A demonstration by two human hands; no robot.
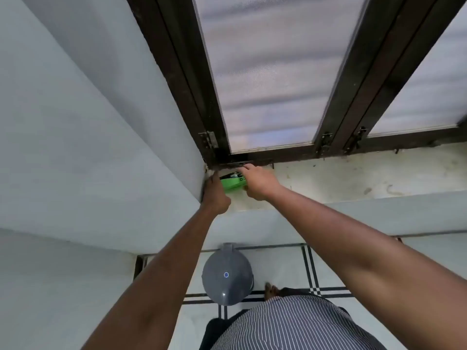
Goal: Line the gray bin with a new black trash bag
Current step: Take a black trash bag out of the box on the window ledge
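Two hands, left (pixel 216 195) and right (pixel 257 184), grip closed on one green pack (pixel 232 183), one gray bin (pixel 227 276) below

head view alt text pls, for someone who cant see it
Both hands, left hand and right hand, reach to a window ledge and hold a green packet. Below on the tiled floor, the gray bin stands with its lid closed.
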